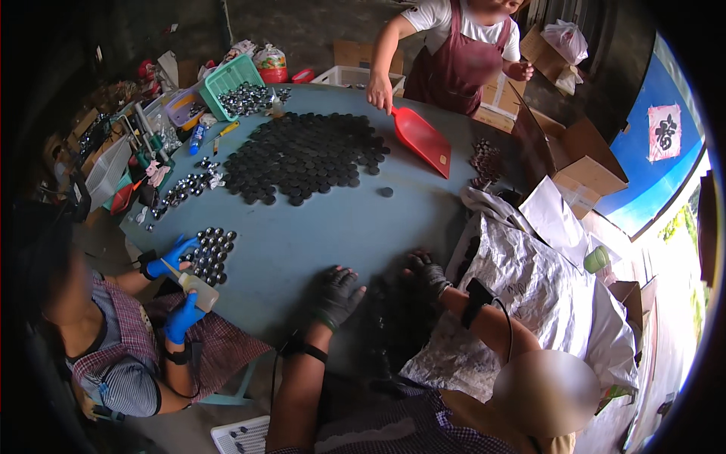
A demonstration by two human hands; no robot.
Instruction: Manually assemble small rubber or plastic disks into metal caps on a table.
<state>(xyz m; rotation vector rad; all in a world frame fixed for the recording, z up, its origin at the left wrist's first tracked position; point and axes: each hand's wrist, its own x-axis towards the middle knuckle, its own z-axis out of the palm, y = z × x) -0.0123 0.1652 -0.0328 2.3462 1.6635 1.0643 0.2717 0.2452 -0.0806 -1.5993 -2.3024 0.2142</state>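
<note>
Gloves (333, 309): dark with bare fingertips, worn on both of the person's hands.
Left hand (340, 299): palm down at the near part of the table (287, 234), fingers loosely extended, gripping nothing I can see; its underside is hidden from me.
Right hand (428, 277): beside the sack (529, 276), fingers partly lost in shadow; I can't tell whether it has closed on anything.
Dark pile (386, 318): between the two hands and below them in my view, so blurred and shaded that I can't separate its pieces.
Tan shape (544, 390): rounded, blurred out, covering part of the lower right; I can't make out more.
Sack markings: faint, broken by silvery creases, unreadable to me.
Discs (302, 155): small, round, flat, matte black, crowded over the middle of the table; a lone disc (386, 192) lies just apart.
Left co-worker (125, 333): blue gloves (180, 318), one around a pale bottle (203, 293), near shiny domes (212, 256).
Far co-worker (469, 57): head cut off by the top edge, one hand on a red dustpan (421, 138).
Blue bottle (198, 138): label too small for me to read.
Pink sheet (665, 132): one large black written character, on a blue panel (628, 170).
</note>
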